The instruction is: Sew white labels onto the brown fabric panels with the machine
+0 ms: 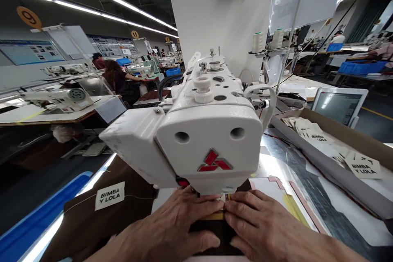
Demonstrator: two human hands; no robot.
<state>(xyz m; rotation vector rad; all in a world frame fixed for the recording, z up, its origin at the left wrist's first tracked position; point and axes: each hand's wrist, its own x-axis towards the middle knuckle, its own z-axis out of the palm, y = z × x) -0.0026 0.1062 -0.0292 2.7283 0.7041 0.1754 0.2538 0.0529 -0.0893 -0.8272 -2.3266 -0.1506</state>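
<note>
A white sewing machine (208, 131) with a red three-diamond emblem fills the middle of the view. Under its head, my left hand (172, 229) and my right hand (264, 225) lie side by side, fingers stretched flat, pressing a dark brown fabric piece (217, 233) with a tan strip against the machine bed. The needle area is hidden behind the machine head. To the left lies more brown fabric (89, 221) bearing a white "BIMBA Y LOLA" label (109, 195).
A cardboard tray (362, 139) at right holds several white labels. A tablet screen (339, 106) stands behind it. Thread cones (258, 41) sit on a stand. A blue bin edge (37, 221) is at lower left. Another person (118, 77) sits at a far workstation.
</note>
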